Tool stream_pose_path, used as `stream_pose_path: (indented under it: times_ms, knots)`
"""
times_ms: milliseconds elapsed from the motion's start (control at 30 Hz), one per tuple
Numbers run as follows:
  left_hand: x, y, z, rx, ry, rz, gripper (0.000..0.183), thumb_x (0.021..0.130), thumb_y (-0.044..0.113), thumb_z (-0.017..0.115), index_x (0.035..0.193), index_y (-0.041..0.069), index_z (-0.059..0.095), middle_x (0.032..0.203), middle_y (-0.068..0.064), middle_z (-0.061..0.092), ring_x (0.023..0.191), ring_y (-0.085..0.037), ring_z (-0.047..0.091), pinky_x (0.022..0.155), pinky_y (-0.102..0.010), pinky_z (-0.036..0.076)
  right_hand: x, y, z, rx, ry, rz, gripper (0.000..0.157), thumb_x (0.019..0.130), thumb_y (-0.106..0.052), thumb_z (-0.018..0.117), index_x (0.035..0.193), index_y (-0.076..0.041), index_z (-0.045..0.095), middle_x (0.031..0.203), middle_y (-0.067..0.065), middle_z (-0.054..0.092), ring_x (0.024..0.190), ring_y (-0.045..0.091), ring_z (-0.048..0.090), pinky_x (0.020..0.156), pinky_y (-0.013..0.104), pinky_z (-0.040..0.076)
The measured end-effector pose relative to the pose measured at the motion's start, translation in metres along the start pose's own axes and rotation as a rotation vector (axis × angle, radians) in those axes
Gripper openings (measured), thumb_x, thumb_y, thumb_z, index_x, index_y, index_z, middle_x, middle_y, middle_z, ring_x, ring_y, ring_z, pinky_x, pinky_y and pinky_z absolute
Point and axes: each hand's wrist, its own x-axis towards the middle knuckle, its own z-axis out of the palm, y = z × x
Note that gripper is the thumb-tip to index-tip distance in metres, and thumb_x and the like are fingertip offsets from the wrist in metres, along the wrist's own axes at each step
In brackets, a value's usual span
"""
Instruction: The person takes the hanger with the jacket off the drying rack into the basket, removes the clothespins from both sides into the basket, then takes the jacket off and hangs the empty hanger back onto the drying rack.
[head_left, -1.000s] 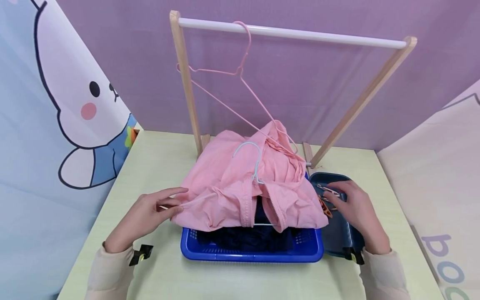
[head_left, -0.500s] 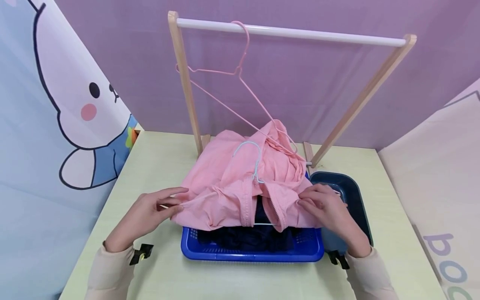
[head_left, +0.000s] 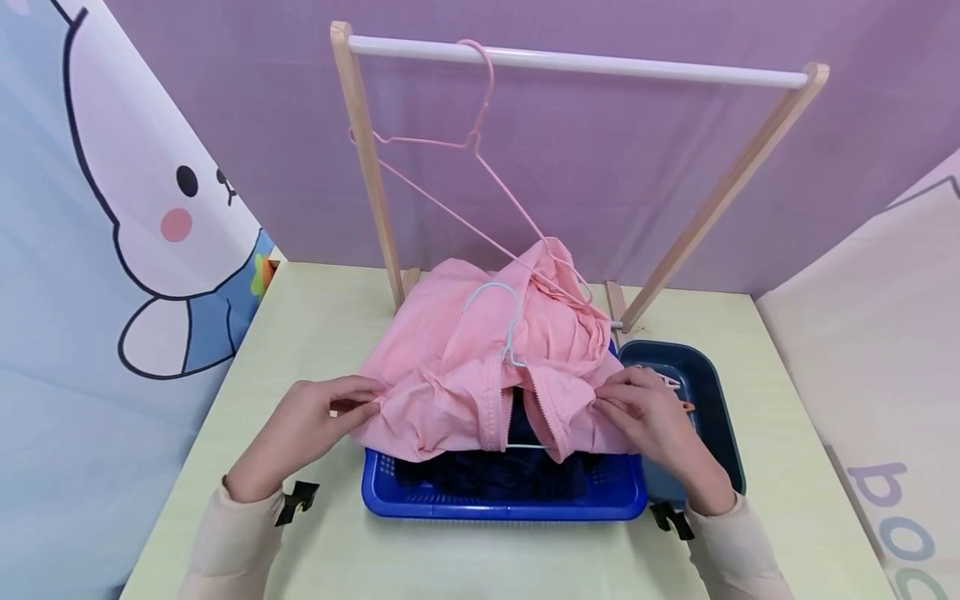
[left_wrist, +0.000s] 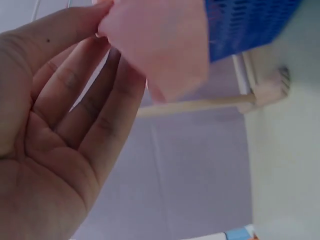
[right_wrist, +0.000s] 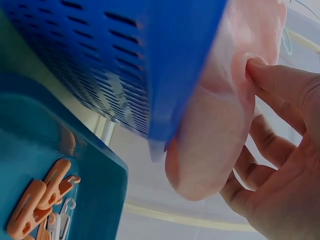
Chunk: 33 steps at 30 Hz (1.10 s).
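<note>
Two hands (head_left: 307,429) (head_left: 654,417) on garment (head_left: 442,412) over basket edge (right_wrist: 175,65)

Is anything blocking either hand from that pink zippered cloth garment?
Nothing visible: the bare left hand and bare right hand both pinch the pink zippered cloth garment. The thin pink wire hanger crosses its far part.

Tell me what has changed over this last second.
The right hand left the dark tray, moving leftward to pinch the pink garment. The left hand shifted slightly right, pinching the garment's other side. The blue basket and pink hanger stayed put.
</note>
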Motion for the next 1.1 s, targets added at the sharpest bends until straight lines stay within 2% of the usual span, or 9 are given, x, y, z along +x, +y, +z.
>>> stream_pose_path:
  times_ms: [267, 567, 700, 800, 933, 1100]
  knots:
    - [0.020, 0.028, 0.011, 0.123, 0.031, 0.055, 0.021, 0.091, 0.013, 0.076, 0.112, 0.013, 0.076, 0.102, 0.001, 0.074, 0.076, -0.008, 0.065, 0.072, -0.032, 0.059, 0.000, -0.003, 0.002, -0.016, 0.013, -0.007, 0.024, 0.072, 0.005, 0.085, 0.091, -0.008, 0.080, 0.092, 0.001, 0.067, 0.089, 0.021, 0.057, 0.078, 0.030, 0.044]
    - [0.036, 0.052, 0.025, 0.262, 0.150, 0.150, 0.022, 0.091, 0.014, 0.076, 0.113, 0.010, 0.074, 0.101, -0.004, 0.075, 0.078, -0.020, 0.071, 0.074, -0.041, 0.060, 0.003, -0.005, 0.001, -0.041, 0.016, -0.029, 0.024, 0.069, 0.006, 0.086, 0.089, -0.006, 0.080, 0.091, 0.002, 0.068, 0.088, 0.022, 0.058, 0.077, 0.032, 0.046]
    - [0.045, 0.062, 0.032, 0.308, 0.228, 0.216, 0.019, 0.092, 0.012, 0.073, 0.110, 0.012, 0.073, 0.089, -0.004, 0.073, 0.067, -0.022, 0.068, 0.067, -0.043, 0.059, 0.004, -0.005, 0.000, -0.052, 0.015, -0.038, 0.024, 0.069, 0.007, 0.086, 0.088, -0.005, 0.080, 0.091, 0.003, 0.067, 0.089, 0.024, 0.059, 0.079, 0.035, 0.047]
    - [0.049, 0.068, 0.038, 0.346, 0.273, 0.270, 0.023, 0.092, 0.011, 0.072, 0.115, 0.014, 0.071, 0.078, -0.004, 0.069, 0.059, -0.025, 0.064, 0.061, -0.044, 0.057, 0.004, -0.006, -0.001, -0.052, 0.021, -0.055, 0.024, 0.068, 0.008, 0.086, 0.087, -0.004, 0.080, 0.091, 0.003, 0.067, 0.089, 0.024, 0.058, 0.079, 0.034, 0.046]
    - [0.052, 0.073, 0.043, 0.380, 0.264, 0.296, 0.027, 0.092, 0.012, 0.072, 0.118, 0.018, 0.073, 0.081, -0.003, 0.072, 0.064, -0.025, 0.067, 0.063, -0.043, 0.058, 0.005, -0.006, -0.001, -0.050, 0.028, -0.077, 0.024, 0.068, 0.009, 0.086, 0.087, -0.004, 0.080, 0.091, 0.002, 0.066, 0.089, 0.024, 0.058, 0.078, 0.033, 0.046]
    - [0.051, 0.075, 0.043, 0.344, 0.218, 0.256, 0.022, 0.091, 0.006, 0.071, 0.108, 0.018, 0.077, 0.093, 0.001, 0.075, 0.078, -0.019, 0.071, 0.069, -0.040, 0.059, 0.005, -0.005, -0.002, -0.058, 0.010, -0.069, 0.023, 0.070, 0.007, 0.085, 0.090, -0.006, 0.080, 0.092, 0.002, 0.067, 0.089, 0.022, 0.058, 0.077, 0.035, 0.047]
